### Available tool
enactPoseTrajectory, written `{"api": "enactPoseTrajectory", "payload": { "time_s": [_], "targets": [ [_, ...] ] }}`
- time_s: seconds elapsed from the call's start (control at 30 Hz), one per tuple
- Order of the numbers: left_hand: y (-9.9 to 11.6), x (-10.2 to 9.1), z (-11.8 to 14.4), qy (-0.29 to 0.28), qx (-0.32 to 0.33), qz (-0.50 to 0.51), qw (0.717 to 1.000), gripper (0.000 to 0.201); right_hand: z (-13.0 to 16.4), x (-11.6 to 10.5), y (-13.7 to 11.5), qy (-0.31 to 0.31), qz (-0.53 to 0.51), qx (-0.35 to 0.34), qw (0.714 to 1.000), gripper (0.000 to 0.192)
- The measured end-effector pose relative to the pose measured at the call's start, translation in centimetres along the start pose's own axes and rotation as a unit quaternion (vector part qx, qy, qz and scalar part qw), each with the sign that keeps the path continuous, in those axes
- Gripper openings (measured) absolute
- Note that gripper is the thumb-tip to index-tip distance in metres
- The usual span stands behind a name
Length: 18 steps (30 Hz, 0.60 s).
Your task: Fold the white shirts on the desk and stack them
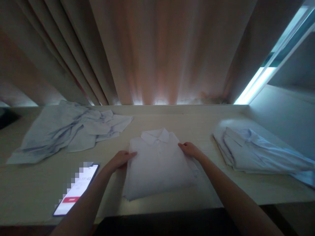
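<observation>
A folded white collared shirt [159, 167] is in front of me over the pale table, its collar pointing away from me. My left hand [124, 158] grips its left edge, with the thumb on top and the other fingers hidden beneath. On the opposite side, my right hand [188, 149] pinches the right edge just below the shoulder. The shirt's lower right corner looks loose and slightly blurred. Whether the shirt rests fully on the table or is lifted a little, I cannot tell.
A crumpled white shirt [71, 127] lies at the back left. Near my left forearm is a phone [78, 190] with its screen lit. Several folded white garments [261, 152] are stacked at the right. Brown curtains [167, 52] hang behind the table [172, 119].
</observation>
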<state>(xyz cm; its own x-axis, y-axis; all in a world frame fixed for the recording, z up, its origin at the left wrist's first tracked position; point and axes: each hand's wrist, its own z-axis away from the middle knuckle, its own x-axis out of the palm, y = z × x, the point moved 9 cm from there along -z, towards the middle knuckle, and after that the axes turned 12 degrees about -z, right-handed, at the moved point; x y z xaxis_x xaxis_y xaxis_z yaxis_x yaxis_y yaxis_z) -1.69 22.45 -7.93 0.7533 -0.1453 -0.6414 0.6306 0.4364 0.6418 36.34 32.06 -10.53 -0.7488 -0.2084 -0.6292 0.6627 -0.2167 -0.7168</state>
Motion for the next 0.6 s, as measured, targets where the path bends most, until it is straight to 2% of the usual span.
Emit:
{"api": "enactPoseTrajectory", "payload": {
  "time_s": [0.13, 0.27, 0.43, 0.6],
  "targets": [
    [2.0, 1.3, 0.7, -0.001, 0.027, 0.005, 1.0, 0.028, 1.3, 1.0, -0.1, -0.021, 0.007, -0.008, 1.0, 0.044],
    [3.1, 0.9, 1.6, 0.006, 0.049, 0.029, 0.998, 0.024, 2.4, 0.9, 0.2, -0.027, 0.013, -0.009, 1.0, 0.038],
    [1.2, 0.0, 2.2, 0.02, 0.024, 0.034, 0.999, 0.024, 3.3, -0.1, 0.3, -0.025, 0.045, -0.018, 0.998, 0.035],
    [0.4, 0.3, 2.0, 0.021, 0.007, 0.044, 0.999, 0.036, 3.2, -0.6, -1.1, -0.002, 0.072, -0.048, 0.996, 0.06]
  ]
}}
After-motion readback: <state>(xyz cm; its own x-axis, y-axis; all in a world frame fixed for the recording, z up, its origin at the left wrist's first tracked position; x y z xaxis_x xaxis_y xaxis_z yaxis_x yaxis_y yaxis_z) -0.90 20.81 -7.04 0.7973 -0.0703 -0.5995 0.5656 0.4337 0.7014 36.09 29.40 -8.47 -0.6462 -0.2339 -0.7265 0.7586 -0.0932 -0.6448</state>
